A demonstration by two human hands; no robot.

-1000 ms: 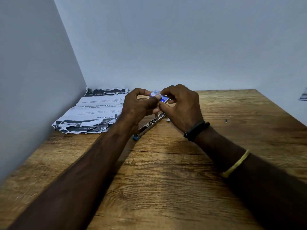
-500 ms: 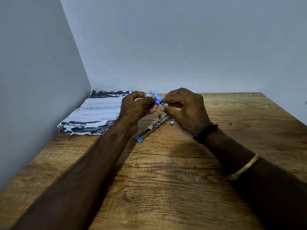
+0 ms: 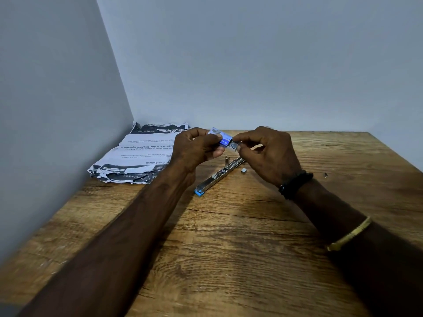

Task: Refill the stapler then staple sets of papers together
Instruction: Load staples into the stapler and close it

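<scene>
— Fingers (image 3: 245, 140) of your right hand (image 3: 267, 154) are pinched narrow on the grey end (image 3: 234, 146) now poking out of the staple box (image 3: 220, 137). Half a second ago I saw no grey there.

— Agreed. Your left hand (image 3: 194, 147) curls thumb and fingers round the box's other end and braces it. So the box is coming open, I'd say, though I can't tell whether that grey is a staple strip or the inner tray.

— Either way, your refill is only begun. Your stapler (image 3: 217, 177) lies swung open on the table (image 3: 229, 248) just under your hands, untouched, blue tip toward you. A loose staple piece (image 3: 244, 170) lies just beside it.

— Your papers (image 3: 142, 154) sit crumpled in the far left corner, and nothing looks stapled yet. As for pose, both your hands are raised off the wood, knuckles up, meeting above the stapler's far end. Your forearms run in from the near corners with the wrists bent slightly inward. You have a black band (image 3: 295, 184) and a gold bangle (image 3: 350, 234) on your right arm.
</scene>
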